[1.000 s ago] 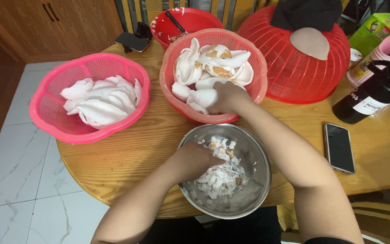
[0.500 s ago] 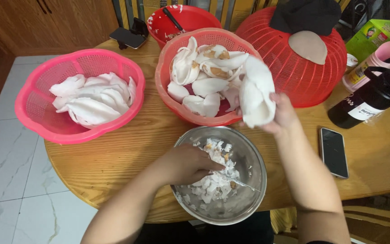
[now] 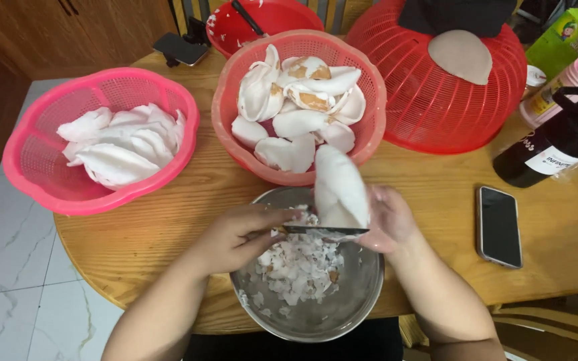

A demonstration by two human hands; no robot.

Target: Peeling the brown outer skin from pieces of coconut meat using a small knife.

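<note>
From my feed, the right hand (image 3: 386,220) has its fingers wrapped around a big white coconut piece (image 3: 339,188), held upright over the steel bowl (image 3: 362,294). The left hand (image 3: 235,237) is closed tight on a knife (image 3: 326,230), blade lying flat against the piece's bottom edge. The bowl's full of shavings (image 3: 299,264). Just behind sits a red basket (image 3: 225,127) of unpeeled pieces, a pink basket (image 3: 31,167) of white ones off left, and a phone (image 3: 499,226) lying to the right on the wooden table (image 3: 135,234).
</note>
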